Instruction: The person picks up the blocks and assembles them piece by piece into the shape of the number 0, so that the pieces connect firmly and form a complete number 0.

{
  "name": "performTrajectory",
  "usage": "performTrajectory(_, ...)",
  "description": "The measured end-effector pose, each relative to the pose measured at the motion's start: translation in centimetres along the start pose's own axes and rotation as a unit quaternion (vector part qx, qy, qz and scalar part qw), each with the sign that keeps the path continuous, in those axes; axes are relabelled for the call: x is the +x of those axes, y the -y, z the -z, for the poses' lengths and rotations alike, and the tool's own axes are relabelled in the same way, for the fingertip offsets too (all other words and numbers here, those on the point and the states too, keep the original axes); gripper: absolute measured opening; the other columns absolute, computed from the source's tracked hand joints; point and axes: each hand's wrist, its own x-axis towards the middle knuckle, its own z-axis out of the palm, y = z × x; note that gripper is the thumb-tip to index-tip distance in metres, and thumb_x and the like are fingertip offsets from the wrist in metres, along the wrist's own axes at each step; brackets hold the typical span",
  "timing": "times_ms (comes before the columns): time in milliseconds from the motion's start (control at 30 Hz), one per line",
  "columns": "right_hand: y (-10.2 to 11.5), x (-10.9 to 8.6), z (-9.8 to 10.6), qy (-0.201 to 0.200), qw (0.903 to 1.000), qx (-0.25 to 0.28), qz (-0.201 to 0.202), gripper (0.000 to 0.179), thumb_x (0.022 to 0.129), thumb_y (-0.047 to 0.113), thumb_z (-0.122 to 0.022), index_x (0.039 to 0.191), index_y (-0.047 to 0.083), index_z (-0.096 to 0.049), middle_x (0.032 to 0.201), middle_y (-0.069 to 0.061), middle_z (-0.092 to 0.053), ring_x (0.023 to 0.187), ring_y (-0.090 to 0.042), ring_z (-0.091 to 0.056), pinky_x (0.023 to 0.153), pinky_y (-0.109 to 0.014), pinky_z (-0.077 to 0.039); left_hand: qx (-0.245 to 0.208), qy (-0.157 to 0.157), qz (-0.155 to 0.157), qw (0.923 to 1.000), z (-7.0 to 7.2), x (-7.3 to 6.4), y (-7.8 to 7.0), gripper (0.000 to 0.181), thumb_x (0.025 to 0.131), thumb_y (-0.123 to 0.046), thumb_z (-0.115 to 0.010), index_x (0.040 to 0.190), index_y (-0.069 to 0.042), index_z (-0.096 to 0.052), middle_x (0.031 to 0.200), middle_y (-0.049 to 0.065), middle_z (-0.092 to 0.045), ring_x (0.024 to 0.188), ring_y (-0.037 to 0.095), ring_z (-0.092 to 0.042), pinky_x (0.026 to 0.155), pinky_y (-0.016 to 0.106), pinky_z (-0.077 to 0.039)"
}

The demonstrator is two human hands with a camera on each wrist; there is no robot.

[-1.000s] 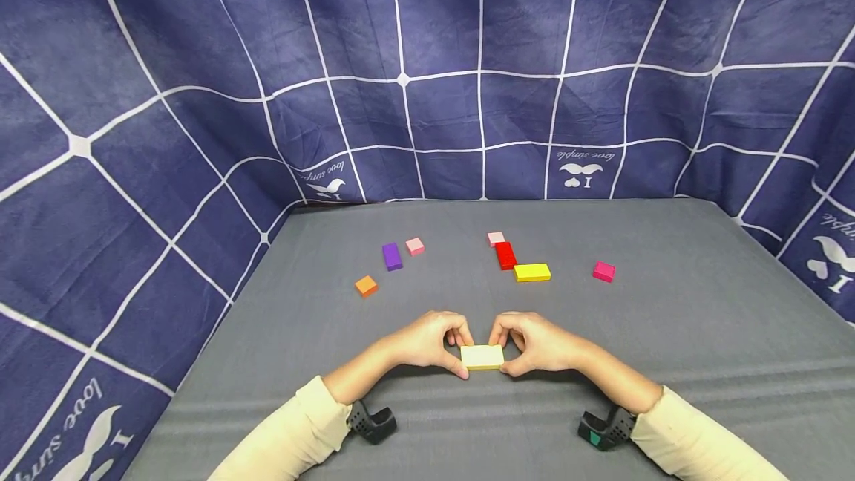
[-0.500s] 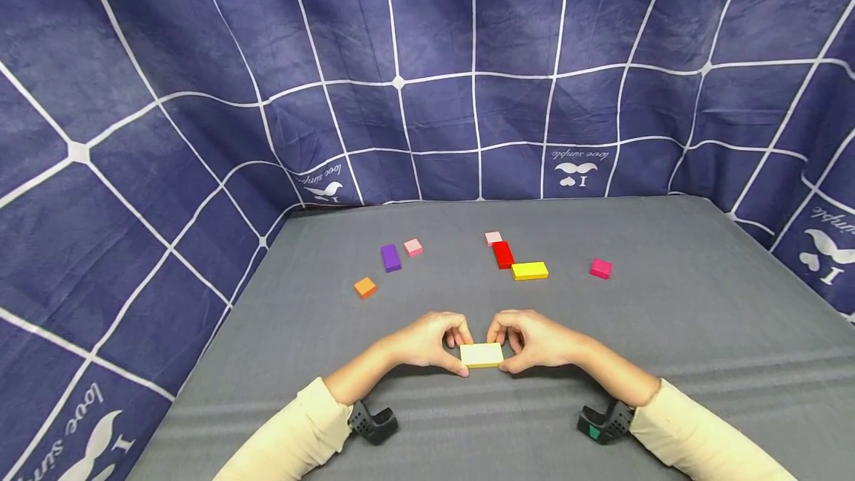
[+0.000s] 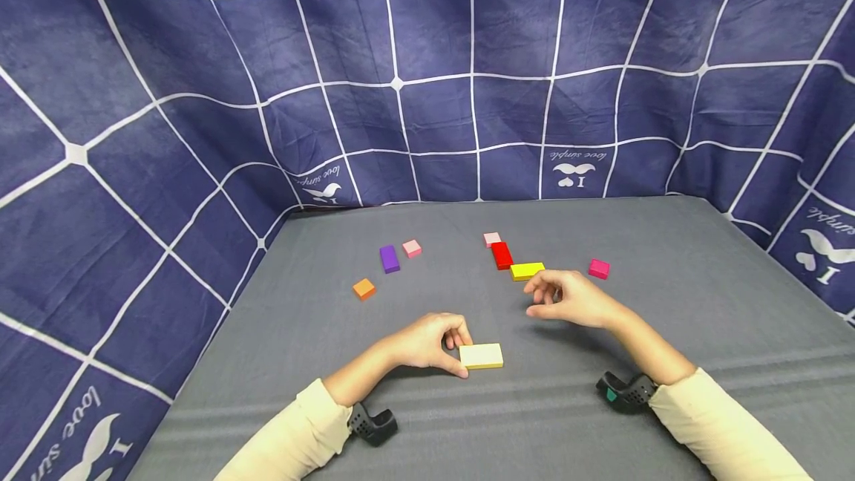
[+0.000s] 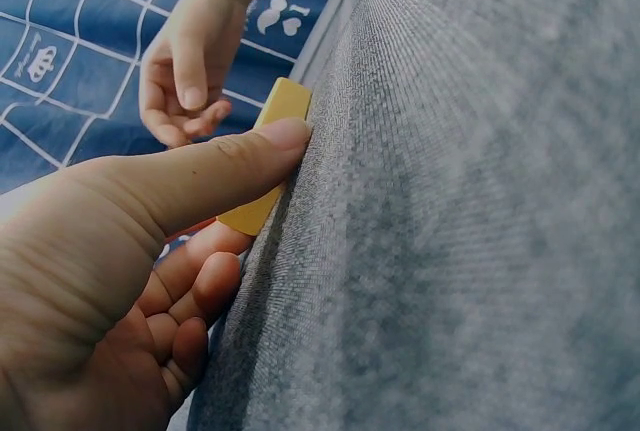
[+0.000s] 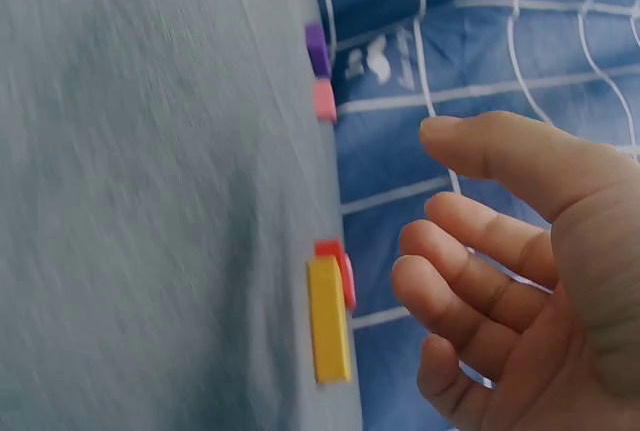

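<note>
A pale yellow rectangular block lies on the grey cloth near the front. My left hand pinches its left end between thumb and fingers; the left wrist view shows the thumb on the near side of the block. Off to the right, my right hand is raised above the cloth with loosely bent fingers and nothing between them. Its fingertips are close to a bright yellow block, which shows below the fingers in the right wrist view. A red block sits against that yellow block's back left corner.
Farther back are a pale pink block behind the red one, a magenta block at the right, and purple, pink and orange blocks at the left. A blue gridded curtain encloses the grey-covered table.
My right hand has let go of the pale yellow block's right end and moved up and rightward toward the bright yellow block. The left hand and its block have stayed in place.
</note>
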Motion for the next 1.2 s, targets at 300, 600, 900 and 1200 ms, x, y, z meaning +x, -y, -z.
performTrajectory(300, -2.1, -0.7, 3.2, -0.072, 0.9952, -0.035, -0.057, 0.026, 0.082, 0.013, -0.078, 0.1, -0.001, -0.067, 0.081, -0.002, -0.061, 0.07, -0.012, -0.056, 0.061, -0.024, -0.046, -0.001, 0.001, -0.003, 1.0, 0.0, 0.0, 0.1, 0.036, 0.068, -0.015, -0.09, 0.093, -0.012, -0.064, 0.084, -0.011, -0.058, 0.076, 0.0, -0.053, 0.073, 0.02, -0.048)
performTrajectory(600, -5.7, -2.0, 4.9, -0.158, 0.9796, -0.067, -0.105, 0.024, 0.086, 0.014, -0.073, 0.101, -0.003, -0.067, 0.083, -0.006, -0.065, 0.071, -0.007, -0.056, 0.061, -0.022, -0.044, -0.001, 0.001, -0.002, 1.0, 0.0, 0.0, -0.1, 0.036, 0.068, -0.015, -0.09, 0.093, -0.012, -0.064, 0.084, -0.011, -0.058, 0.077, 0.001, -0.053, 0.073, 0.02, -0.048)
performTrajectory(900, -8.3, -3.5, 5.4, -0.225, 0.956, -0.142, -0.123, 0.022, 0.084, 0.012, -0.073, 0.101, -0.002, -0.067, 0.093, -0.017, -0.066, 0.085, -0.025, -0.059, 0.07, -0.034, -0.043, 0.001, 0.001, -0.008, 1.0, 0.0, 0.0, -0.1, 0.036, 0.068, -0.015, -0.09, 0.092, -0.013, -0.064, 0.083, -0.011, -0.058, 0.077, 0.001, -0.053, 0.073, 0.02, -0.048)
performTrajectory(1200, -9.6, -3.9, 5.2, -0.226, 0.9516, -0.175, -0.112, 0.028, 0.082, 0.009, -0.073, 0.107, -0.002, -0.067, 0.107, -0.029, -0.064, 0.103, -0.049, -0.055, 0.086, -0.059, -0.038, 0.005, 0.001, -0.012, 0.9999, 0.0, 0.0, 0.2, 0.036, 0.069, -0.016, -0.09, 0.093, -0.013, -0.063, 0.084, -0.01, -0.058, 0.077, 0.001, -0.053, 0.073, 0.02, -0.048)
